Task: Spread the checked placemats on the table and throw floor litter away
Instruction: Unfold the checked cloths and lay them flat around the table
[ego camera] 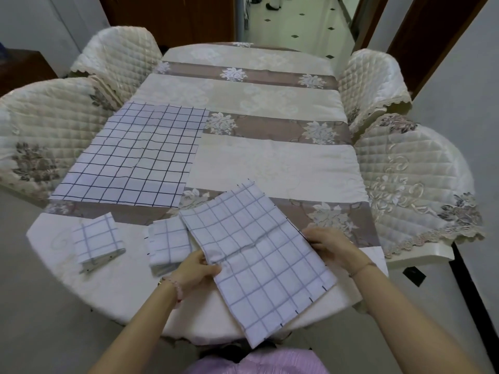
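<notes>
Lilac clothing (pixel 256 363) showed lowest, with both forearms reaching over the tablecloth (pixel 270 163). The left hand (pixel 198 268) pinched the half-unfolded placemat (pixel 259 255) at its left edge, thumb on top. The right hand (pixel 328 245) gripped its right edge with curled fingers. Two folded placemats (pixel 97 236) (pixel 168 238) lay left of it, and a spread placemat (pixel 129 157) lay flat beyond.

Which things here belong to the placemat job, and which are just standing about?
Job: spread placemat; half-unfolded placemat, held by left hand and right hand; left folded placemat; middle folded placemat; table.
Standing about: near-left chair; far-left chair; far-right chair; near-right chair.
</notes>
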A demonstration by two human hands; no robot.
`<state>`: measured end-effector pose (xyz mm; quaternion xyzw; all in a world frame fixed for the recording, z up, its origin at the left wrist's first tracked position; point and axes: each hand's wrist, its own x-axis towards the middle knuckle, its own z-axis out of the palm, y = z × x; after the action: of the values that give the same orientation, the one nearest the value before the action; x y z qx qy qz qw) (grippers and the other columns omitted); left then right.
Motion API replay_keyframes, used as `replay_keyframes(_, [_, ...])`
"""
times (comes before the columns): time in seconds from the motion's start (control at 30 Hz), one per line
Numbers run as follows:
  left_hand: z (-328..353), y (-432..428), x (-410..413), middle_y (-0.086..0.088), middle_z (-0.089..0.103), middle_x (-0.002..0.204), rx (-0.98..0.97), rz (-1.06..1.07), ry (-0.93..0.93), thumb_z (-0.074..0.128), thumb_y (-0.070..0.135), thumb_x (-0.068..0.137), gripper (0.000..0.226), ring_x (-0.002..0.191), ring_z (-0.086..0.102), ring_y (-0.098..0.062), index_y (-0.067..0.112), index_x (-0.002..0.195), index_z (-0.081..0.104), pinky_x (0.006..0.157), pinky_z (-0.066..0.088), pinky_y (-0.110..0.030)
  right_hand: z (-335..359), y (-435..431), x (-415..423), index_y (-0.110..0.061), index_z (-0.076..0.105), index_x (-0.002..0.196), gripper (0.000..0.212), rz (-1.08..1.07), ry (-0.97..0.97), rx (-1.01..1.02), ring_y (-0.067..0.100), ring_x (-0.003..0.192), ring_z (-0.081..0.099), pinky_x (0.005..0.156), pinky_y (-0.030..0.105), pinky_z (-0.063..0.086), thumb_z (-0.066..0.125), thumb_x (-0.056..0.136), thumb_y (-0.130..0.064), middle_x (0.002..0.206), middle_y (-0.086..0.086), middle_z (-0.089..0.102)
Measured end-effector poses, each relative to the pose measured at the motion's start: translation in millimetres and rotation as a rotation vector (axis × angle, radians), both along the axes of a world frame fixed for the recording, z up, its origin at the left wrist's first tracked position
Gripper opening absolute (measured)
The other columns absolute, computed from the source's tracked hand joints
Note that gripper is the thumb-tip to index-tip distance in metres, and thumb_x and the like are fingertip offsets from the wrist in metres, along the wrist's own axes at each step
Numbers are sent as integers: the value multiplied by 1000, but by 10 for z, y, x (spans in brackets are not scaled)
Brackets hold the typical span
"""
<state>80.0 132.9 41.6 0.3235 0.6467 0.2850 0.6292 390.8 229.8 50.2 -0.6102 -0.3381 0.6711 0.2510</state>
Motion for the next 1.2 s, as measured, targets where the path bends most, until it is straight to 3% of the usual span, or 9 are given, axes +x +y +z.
replay_keyframes(0.17, [26,59,66,-9,66,83,79,138,115,60,-5,84,20,81,62,-25,7,99,60,69,53,-31,-50,79,-124,-3,69,78,20,222,-304,145,17,73,57,66,26,44,69,83,-23,82,2,59])
replay_keyframes(0.27, [65,110,138,-15,66,92,168,285,122,61,0,85,18,87,62,-28,16,94,57,78,53,-39,-5,-59,-145,-10,46,57,35,164,-262,198,13,52,41,48,20,31,65,86,-15,64,4,42])
replay_keyframes(0.37, [164,213,191,-13,62,103,241,399,202,61,6,86,31,94,58,-26,15,114,51,79,49,-34,74,-306,-104,-8,61,60,28,102,-154,138,9,48,57,47,18,45,63,87,-12,57,1,62])
replay_keyframes(0.43, [238,261,255,-10,55,126,320,282,460,60,10,88,52,112,53,-26,13,136,41,95,43,-34,103,-475,-110,-7,65,65,23,71,-89,104,9,47,57,45,18,45,62,88,-10,56,1,63])
replay_keyframes(0.53, [364,208,496,-7,44,140,603,-29,830,60,15,89,54,130,38,-25,12,139,40,112,28,-32,110,-676,-162,-7,66,67,18,-32,-20,107,17,62,60,57,25,48,66,85,-11,66,6,66])
replay_keyframes(0.73, [384,-116,1187,8,42,141,517,-436,584,58,43,86,58,129,40,-8,22,137,40,104,35,-23,172,-921,-368,6,67,96,24,-122,75,119,29,88,68,80,40,55,70,82,-13,97,21,71])
replay_keyframes(0.83, [381,-174,1268,11,45,138,420,-357,397,65,45,80,63,128,42,-5,24,135,42,106,36,-24,242,-984,-427,3,69,97,22,-145,139,141,28,96,69,86,39,56,68,83,-14,101,19,72])
replay_keyframes(0.97, [487,-192,1293,14,56,123,345,-263,215,70,45,74,60,114,52,-4,27,127,48,93,42,-18,311,-1031,-504,1,67,89,13,-158,246,138,18,76,68,66,24,55,60,89,-9,80,12,69])
replay_keyframes(1.2, [567,-104,1190,0,69,92,382,-92,28,62,10,85,11,88,64,-9,10,95,65,79,51,-21,413,-1030,-487,-2,71,96,20,-178,174,193,20,79,69,68,27,56,58,91,-16,89,14,74])
